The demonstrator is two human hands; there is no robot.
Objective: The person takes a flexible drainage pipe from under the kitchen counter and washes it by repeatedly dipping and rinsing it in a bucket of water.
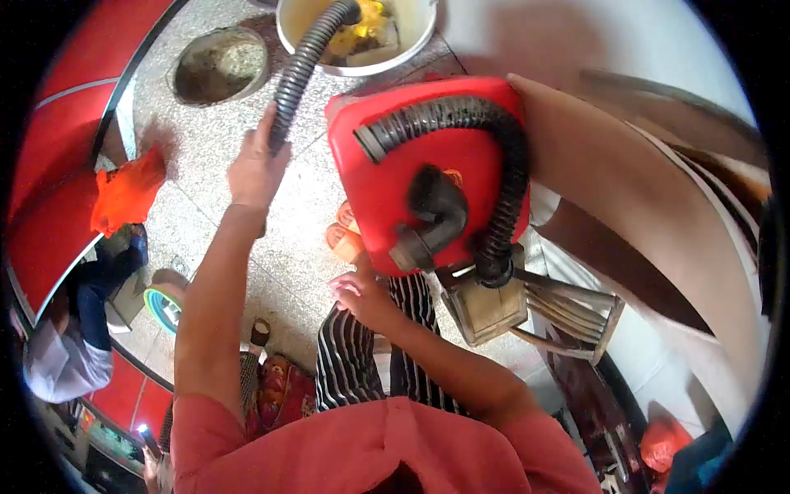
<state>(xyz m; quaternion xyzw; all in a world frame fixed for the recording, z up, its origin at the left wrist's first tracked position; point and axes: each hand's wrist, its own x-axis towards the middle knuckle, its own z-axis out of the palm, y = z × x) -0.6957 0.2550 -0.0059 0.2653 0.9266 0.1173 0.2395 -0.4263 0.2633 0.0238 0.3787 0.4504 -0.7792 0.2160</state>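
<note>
1. Gripping: left hand, fingers wrapped round the grey corrugated hose, apparently steadying its far end inside the white bucket.
2. Right hand: fingers loosely spread, holding nothing visible.
3. Red stool: black hose curving around an elbow pipe, probably laid flat against rolling.
4. Basin: on floor.
5. Labels: none legible.
</note>
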